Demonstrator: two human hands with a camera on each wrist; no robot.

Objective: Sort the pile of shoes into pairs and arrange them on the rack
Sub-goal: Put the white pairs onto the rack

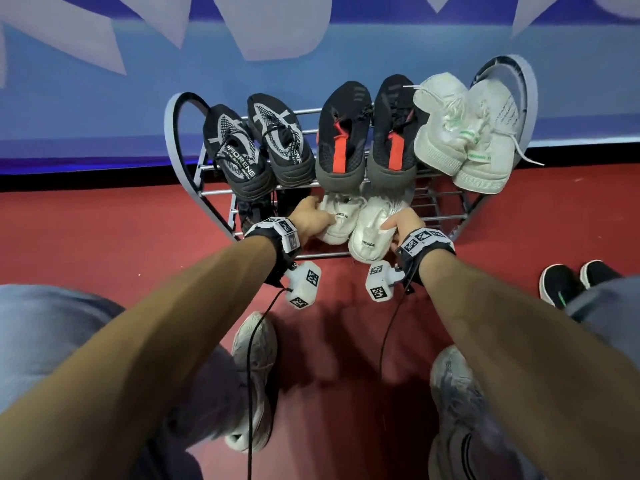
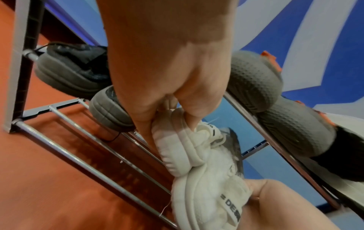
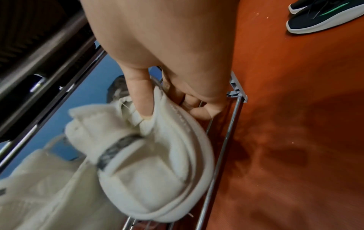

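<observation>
Arms outstretched toward twelve o'clock, my left hand and right hand each pinch one white sneaker's heel collar on the rack's lower shelf.

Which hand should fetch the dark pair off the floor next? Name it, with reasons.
Right. The dark pair lies on the floor just beyond the right hand; the left hand sits farther across, gripping the other white shoe.

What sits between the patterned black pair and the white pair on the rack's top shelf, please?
The black pair with red-orange tongues, seen in the head view.
</observation>
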